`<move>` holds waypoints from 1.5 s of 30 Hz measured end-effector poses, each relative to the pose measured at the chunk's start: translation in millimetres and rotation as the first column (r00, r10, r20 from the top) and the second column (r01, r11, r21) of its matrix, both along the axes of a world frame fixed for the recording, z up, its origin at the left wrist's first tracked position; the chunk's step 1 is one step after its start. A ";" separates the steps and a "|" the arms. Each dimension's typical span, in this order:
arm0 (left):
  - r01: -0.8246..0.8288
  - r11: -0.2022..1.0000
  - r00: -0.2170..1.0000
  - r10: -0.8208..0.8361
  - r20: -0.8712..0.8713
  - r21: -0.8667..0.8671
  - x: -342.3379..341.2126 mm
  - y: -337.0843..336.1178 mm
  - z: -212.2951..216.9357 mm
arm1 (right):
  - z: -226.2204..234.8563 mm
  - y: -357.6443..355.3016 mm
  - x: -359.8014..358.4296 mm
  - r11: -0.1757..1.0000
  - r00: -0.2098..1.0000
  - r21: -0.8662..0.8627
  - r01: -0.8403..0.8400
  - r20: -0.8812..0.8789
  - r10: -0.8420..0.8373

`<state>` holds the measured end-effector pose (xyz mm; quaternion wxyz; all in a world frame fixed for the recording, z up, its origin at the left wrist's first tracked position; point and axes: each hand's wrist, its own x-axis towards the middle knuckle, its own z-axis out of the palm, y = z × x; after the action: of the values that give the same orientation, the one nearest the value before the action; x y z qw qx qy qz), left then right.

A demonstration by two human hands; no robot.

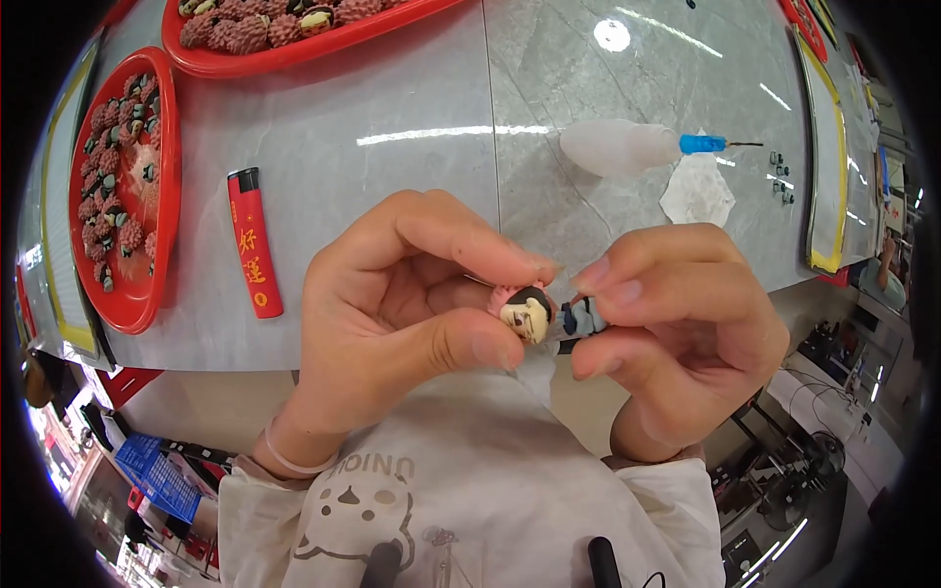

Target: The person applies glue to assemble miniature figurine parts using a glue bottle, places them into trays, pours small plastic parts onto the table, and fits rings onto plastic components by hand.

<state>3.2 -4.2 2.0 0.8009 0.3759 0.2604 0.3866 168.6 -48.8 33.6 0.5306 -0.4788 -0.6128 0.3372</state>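
Observation:
Between thumb and fingers, my left hand point(392, 294) grips a small figurine head point(527, 316) with a pale face, dark hair and pink at the back. My right hand point(686, 323) pinches the grey-blue figurine body point(585, 318), its fingertips closed round it. Head and body meet end to end at the neck. Whether they are fully joined, I cannot tell. Both hands are held in front of my chest, near the table's front edge.
A red tray point(127, 318) of small pink and dark pieces stands at left; another red tray point(323, 47) holds figurine heads behind. A red lighter point(257, 255) lies left. At right are a white bottle point(618, 147) with a needle tip, a white wipe point(698, 196) and several tiny dark parts point(781, 181).

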 end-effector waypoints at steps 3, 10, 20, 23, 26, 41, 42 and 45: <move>0.028 0.998 0.999 -0.029 0.021 0.049 -0.6 0.3 -2.0 | -4.0 -1.2 -2.3 1.000 1.000 0.008 0.025 -0.014 -0.025; 0.004 0.993 1.000 -0.007 0.031 0.120 -0.3 0.3 -7.3 | -6.8 -1.6 -6.9 0.992 0.996 0.098 0.075 0.049 -0.080; -0.028 0.999 0.999 0.029 -0.038 0.028 1.6 0.4 5.7 | -7.1 -0.9 -12.0 0.989 0.988 0.130 0.077 0.124 -0.093; -0.052 0.998 0.998 0.051 0.044 0.027 -3.8 1.2 8.0 | -6.8 0.3 -13.9 0.966 0.851 0.256 -0.030 0.513 -0.110; -0.205 0.860 0.978 0.202 0.058 0.468 -41.9 22.0 17.8 | -11.5 -5.7 -3.8 0.909 0.888 0.412 -0.063 0.438 -0.137; 0.499 0.658 0.337 0.451 -0.826 0.563 -54.5 119.2 61.7 | -15.1 -3.5 21.3 0.924 0.932 0.291 0.247 0.189 -0.309; 0.501 0.657 0.343 0.447 -0.826 0.564 -54.6 121.2 61.3 | -14.8 -5.6 22.7 0.927 0.926 0.249 0.282 0.183 -0.331; 0.505 0.664 0.367 0.413 -0.833 0.551 -51.3 124.2 62.8 | -14.5 -2.1 24.9 0.907 0.911 0.184 0.378 0.101 -0.400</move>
<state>-48.1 120.0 64.8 0.2883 0.8228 0.4671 0.1476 193.5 -50.9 19.1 0.5810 -0.5689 -0.5649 0.1405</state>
